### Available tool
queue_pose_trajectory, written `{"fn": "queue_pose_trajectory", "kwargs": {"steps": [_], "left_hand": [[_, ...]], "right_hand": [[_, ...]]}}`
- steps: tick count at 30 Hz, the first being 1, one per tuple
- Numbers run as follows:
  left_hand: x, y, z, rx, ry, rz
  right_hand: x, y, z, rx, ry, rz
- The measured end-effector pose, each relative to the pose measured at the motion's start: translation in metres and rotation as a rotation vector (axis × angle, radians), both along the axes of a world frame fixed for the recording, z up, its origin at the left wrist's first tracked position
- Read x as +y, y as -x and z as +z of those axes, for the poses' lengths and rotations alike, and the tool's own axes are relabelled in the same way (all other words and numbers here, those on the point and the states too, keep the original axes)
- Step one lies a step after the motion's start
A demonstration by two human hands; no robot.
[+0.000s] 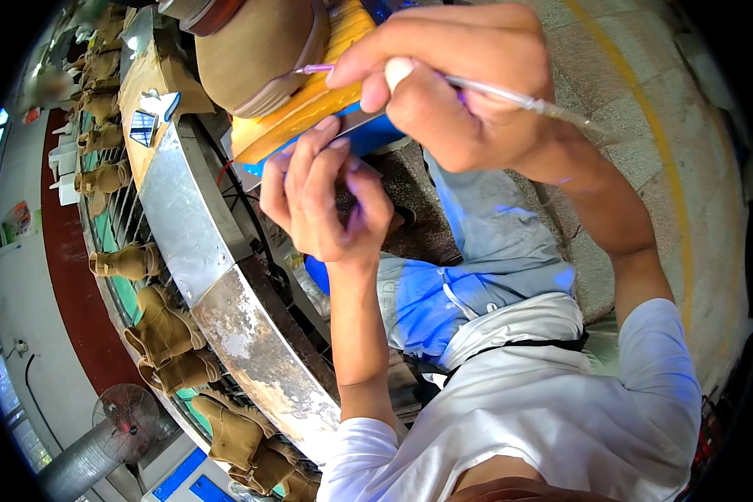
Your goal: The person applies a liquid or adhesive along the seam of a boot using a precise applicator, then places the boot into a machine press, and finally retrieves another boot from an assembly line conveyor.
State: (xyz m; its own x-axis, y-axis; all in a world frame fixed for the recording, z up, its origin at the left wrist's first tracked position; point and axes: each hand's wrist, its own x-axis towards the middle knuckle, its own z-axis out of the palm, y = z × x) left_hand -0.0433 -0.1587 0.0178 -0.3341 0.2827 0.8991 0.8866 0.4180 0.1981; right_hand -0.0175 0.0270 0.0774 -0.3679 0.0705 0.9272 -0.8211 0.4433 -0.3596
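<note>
At the top, a tan shoe (251,58) rests toe toward me on a yellow board (268,134) with a blue edge. My right hand (468,92) is closed around a thin pen (494,90) with a clear barrel and pinkish front end. Its tip meets or nearly meets the shoe's side, by the lower edge of the upper. Lower and to the left, my left hand (330,197) has its fingers bent and apart, with nothing seen in it. Its fingertips are at the board's front edge; whether they press on it I cannot tell.
To the left runs a worn metal-topped bench (184,209), with a blue-and-white item (159,105) on brown paper. Beyond it, a conveyor rack carries several tan boots (163,322). A fan (125,418) stands at lower left. A yellow line (644,100) crosses the floor at right.
</note>
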Motion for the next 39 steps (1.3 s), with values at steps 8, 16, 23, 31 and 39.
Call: {"fn": "queue_pose_trajectory", "kwargs": {"steps": [8,16,23,31,39], "left_hand": [[-0.038,0.054,-0.019,-0.006,-0.311,-0.058],[-0.057,0.095,-0.004,-0.304,-0.579,0.049],[-0.065,0.111,0.029,-0.405,-0.109,0.414],[-0.061,0.118,0.022,-0.255,0.092,0.479],[-0.066,0.122,0.025,-0.286,0.119,0.440]], "right_hand": [[-0.034,0.024,-0.002,-0.111,-0.089,-0.100],[-0.022,0.086,-0.018,0.004,-0.286,-0.240],[0.017,0.112,-0.019,0.011,-0.502,-0.364],[0.032,0.107,-0.013,0.045,-0.597,-0.421],[0.059,0.087,-0.015,-0.104,-0.501,-0.340]]}}
